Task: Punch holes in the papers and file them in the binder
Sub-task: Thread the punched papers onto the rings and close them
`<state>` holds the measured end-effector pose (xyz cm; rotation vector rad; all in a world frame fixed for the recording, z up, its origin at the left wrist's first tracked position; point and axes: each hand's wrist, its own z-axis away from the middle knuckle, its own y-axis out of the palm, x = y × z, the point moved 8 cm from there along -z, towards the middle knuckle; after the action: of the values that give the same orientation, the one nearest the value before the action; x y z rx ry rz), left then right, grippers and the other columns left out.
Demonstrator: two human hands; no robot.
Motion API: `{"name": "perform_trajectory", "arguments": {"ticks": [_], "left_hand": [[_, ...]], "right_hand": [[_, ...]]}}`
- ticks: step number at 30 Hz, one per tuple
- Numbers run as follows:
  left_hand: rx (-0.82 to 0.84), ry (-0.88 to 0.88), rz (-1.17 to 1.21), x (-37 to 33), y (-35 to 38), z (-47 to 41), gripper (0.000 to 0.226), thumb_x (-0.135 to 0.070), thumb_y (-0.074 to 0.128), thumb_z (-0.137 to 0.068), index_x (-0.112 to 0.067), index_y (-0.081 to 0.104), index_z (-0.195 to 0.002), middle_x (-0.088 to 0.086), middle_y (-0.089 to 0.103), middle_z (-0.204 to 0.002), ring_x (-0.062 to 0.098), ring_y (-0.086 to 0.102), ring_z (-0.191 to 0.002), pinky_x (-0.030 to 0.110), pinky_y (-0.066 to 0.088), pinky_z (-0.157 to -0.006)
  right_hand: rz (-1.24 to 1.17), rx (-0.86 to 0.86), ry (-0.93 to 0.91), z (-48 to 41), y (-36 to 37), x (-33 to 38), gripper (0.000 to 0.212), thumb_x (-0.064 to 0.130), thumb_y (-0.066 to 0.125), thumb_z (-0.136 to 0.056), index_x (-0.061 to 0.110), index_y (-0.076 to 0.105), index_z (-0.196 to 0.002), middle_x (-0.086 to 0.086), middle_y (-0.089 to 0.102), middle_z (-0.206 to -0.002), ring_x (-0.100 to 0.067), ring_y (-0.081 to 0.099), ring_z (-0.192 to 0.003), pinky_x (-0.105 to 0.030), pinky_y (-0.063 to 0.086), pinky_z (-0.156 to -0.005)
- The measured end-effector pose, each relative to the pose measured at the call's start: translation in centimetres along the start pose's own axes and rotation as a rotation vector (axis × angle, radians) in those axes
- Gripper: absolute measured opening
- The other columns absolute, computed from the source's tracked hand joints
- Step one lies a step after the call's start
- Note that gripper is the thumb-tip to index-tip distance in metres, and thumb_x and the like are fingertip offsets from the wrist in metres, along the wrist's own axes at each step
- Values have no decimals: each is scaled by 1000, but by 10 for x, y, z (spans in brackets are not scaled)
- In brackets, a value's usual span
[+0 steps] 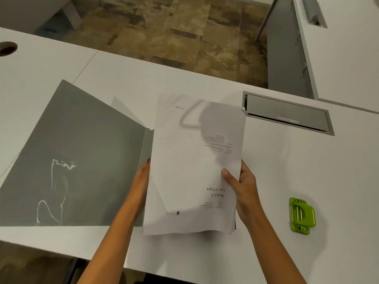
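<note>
A stack of white printed papers (190,171) is held above the right half of the open grey binder (82,156), its text upside down to me. My left hand (142,177) is at the stack's left edge, mostly hidden behind the sheets, so its grip is unclear. My right hand (244,189) grips the stack's right edge, thumb on top and fingers underneath. The green hole punch (301,216) lies on the white table (276,160), to the right of my right hand and apart from it. The binder's right half is hidden under the papers.
A grey cable tray lid (287,114) is set into the table behind the papers. A round cable hole (7,48) sits at the far left. A second white desk (344,48) stands at the right, with patterned floor beyond the table's far edge.
</note>
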<state>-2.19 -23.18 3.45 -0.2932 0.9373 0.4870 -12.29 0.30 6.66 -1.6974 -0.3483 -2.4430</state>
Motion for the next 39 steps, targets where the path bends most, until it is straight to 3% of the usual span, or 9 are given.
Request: {"name": "perform_trajectory", "arguments": {"ticks": [2,6,11,17,21,30,34,36,39], "left_hand": [[45,-84,-37,2,8,6,42,-35,38,-99,-6,50,-126,15,58,-119,22,59,-106,36,50,-85],[281,-226,201,9,38,16,41,-45,35,-97,-18,65,-108,-1,75,-84,11,71,-75,28,54,-66],[297,-271,305,26,43,6,40,-43,39,-96,-16,65,-111,3,74,-96,16,71,-83,31,55,-72],[171,-77,157,16,32,-4,38,-48,47,-92,-26,53,-123,-9,61,-123,8,58,-111,33,42,-101],[34,252,-97,-16,27,4,32,-22,57,-91,-27,45,-120,-15,60,-117,6,56,-113,34,45,-101],[-159,744,44,-90,21,46,29,-10,50,-95,-13,40,-121,-12,61,-98,4,59,-85,17,48,-77],[-191,775,83,-93,22,48,33,-22,52,-94,-19,37,-123,-11,60,-101,18,57,-82,26,51,-76],[-171,736,108,-82,23,41,45,-37,52,-92,-16,35,-128,-10,60,-112,13,60,-100,25,51,-86],[-154,664,52,-66,26,30,56,-59,46,-85,-20,39,-125,-21,59,-109,2,58,-104,16,48,-85]], "right_hand": [[-130,35,93,-2,-2,-7,39,10,63,-85,13,57,-123,-11,69,-113,-31,69,-95,-41,58,-73],[-241,47,212,-4,-8,-24,39,11,61,-86,8,59,-124,-14,68,-115,-27,68,-92,-35,58,-70],[-92,-4,235,-2,-27,-34,34,10,67,-82,11,63,-117,-11,72,-107,-28,70,-91,-41,59,-78],[271,-103,128,-1,-34,-24,29,13,64,-87,22,58,-114,-1,69,-110,-20,68,-95,-40,57,-81],[373,-133,-7,4,-20,0,28,17,63,-89,28,51,-112,10,64,-106,-15,65,-95,-33,57,-76],[287,-251,-554,43,12,77,40,12,60,-90,42,45,-111,25,58,-107,6,59,-103,-9,50,-79],[201,-278,-490,37,12,59,52,17,62,-85,24,38,-131,13,55,-114,12,56,-104,-5,47,-81],[202,-280,-434,30,7,41,61,14,65,-83,8,36,-136,4,57,-117,7,57,-107,-6,47,-82],[208,-274,-345,26,2,18,73,25,67,-80,12,31,-141,-4,53,-127,-8,55,-116,-15,49,-90]]}}
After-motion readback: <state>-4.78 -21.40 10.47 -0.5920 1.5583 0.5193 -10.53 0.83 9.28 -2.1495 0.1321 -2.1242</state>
